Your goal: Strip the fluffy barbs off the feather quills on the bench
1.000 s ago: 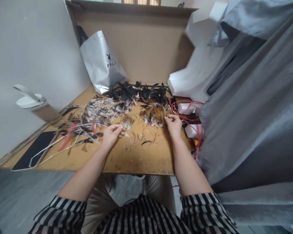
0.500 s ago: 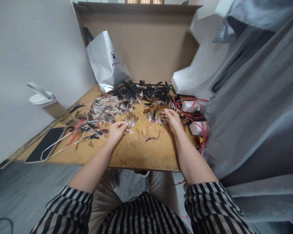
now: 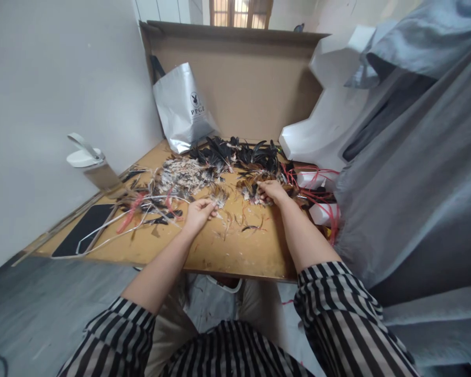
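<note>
Across the wooden table (image 3: 239, 262), the work on the feathers looks partly done, judging by the layout: the broad speckled heap (image 3: 182, 174), the black plumes (image 3: 217, 152) along the back and the brown pile (image 3: 245, 185) to the right lie roughly apart by colour, with one small feather bunch (image 3: 220, 196) nearer the front. The heaps are largely loose, so much seems left. The left hand (image 3: 199, 213) has thumb and fingertips drawn together on the near end of that bunch, at the middle of the tabletop; the right hand (image 3: 273, 191) curls its fingers at the brown pile, and I cannot tell whether it has hold of a feather.

Counted from large down: one table, one silver bag (image 3: 184, 110), one lidded tumbler (image 3: 100, 175), one dark-screened phone or tablet (image 3: 88, 225), two white boxes (image 3: 324, 213), one speckled heap, two clumps of black plumes, one brown pile, one small bunch. The loose feathers (image 3: 253, 228) in front are several, too fine to number; the red strings (image 3: 291, 177) are too tangled.
</note>
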Action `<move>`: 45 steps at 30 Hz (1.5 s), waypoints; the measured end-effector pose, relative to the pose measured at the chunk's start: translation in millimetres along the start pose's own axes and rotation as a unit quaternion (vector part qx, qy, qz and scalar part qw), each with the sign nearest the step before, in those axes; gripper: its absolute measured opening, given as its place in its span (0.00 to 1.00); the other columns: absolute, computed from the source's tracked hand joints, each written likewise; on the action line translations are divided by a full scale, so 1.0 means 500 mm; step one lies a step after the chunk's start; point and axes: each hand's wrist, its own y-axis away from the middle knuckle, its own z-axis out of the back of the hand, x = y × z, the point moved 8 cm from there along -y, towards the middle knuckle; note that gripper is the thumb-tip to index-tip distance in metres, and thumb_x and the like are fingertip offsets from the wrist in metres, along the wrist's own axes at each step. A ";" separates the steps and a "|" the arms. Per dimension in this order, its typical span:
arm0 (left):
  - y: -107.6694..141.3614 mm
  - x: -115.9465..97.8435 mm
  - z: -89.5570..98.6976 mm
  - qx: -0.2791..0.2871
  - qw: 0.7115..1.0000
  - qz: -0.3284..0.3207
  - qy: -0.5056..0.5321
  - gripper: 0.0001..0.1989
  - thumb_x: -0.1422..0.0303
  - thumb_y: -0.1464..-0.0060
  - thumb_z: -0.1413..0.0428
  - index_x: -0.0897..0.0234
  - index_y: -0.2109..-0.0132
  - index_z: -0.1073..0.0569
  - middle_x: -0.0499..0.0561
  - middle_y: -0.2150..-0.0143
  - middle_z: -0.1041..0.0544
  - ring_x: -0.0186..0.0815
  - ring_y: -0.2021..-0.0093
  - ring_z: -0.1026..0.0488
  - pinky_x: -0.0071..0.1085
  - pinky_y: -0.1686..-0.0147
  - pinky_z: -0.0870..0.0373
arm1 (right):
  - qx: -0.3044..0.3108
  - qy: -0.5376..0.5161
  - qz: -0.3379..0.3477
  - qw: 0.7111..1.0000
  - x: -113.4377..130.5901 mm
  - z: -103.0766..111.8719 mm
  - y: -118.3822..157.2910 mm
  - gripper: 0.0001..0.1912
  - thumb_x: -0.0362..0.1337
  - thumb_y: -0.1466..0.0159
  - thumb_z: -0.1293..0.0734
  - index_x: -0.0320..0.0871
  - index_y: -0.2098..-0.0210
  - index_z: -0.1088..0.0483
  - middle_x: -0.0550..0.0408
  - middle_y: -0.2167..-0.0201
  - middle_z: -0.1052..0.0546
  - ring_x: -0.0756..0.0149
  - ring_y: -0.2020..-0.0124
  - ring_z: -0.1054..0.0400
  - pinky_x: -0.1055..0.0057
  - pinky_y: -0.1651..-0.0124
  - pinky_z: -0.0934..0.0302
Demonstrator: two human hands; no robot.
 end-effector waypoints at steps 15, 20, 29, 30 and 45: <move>-0.010 -0.014 0.024 -0.030 0.998 0.007 0.054 0.16 0.58 0.60 0.41 0.71 0.71 0.27 0.54 0.75 0.25 0.28 0.80 0.32 0.21 0.83 0.40 | 0.026 -0.221 0.076 0.972 0.079 0.075 0.058 0.12 0.41 0.48 0.34 0.39 0.69 0.34 0.59 0.79 0.30 0.82 0.88 0.51 0.82 0.87 0.61; -0.030 -0.066 0.031 -0.031 0.997 -0.011 0.076 0.16 0.59 0.61 0.41 0.71 0.71 0.27 0.56 0.71 0.25 0.28 0.78 0.31 0.21 0.82 0.40 | -0.011 -0.255 0.143 0.956 0.127 0.130 0.099 0.11 0.43 0.49 0.35 0.42 0.71 0.35 0.62 0.81 0.34 0.81 0.87 0.54 0.80 0.87 0.61; -0.098 -0.068 0.019 -0.070 0.987 -0.025 0.142 0.15 0.60 0.60 0.43 0.70 0.71 0.29 0.54 0.71 0.25 0.24 0.80 0.33 0.20 0.84 0.44 | 0.043 -0.074 0.168 0.982 0.147 -0.041 0.154 0.13 0.44 0.51 0.34 0.40 0.73 0.32 0.58 0.80 0.30 0.80 0.87 0.50 0.79 0.84 0.57; -0.100 -0.058 0.020 -0.078 0.986 -0.028 0.142 0.15 0.59 0.59 0.43 0.70 0.71 0.29 0.53 0.71 0.25 0.24 0.81 0.34 0.20 0.84 0.44 | 0.058 -0.026 0.175 0.983 0.142 -0.073 0.155 0.13 0.43 0.52 0.34 0.39 0.73 0.31 0.57 0.80 0.29 0.78 0.85 0.47 0.78 0.83 0.53; -0.092 -0.024 0.049 -0.068 0.995 -0.042 0.057 0.16 0.56 0.58 0.44 0.67 0.74 0.28 0.45 0.87 0.35 0.23 0.88 0.46 0.23 0.87 0.54 | 0.015 0.348 0.228 0.909 0.130 -0.265 0.149 0.09 0.39 0.48 0.38 0.43 0.76 0.28 0.55 0.78 0.27 0.68 0.74 0.35 0.76 0.72 0.47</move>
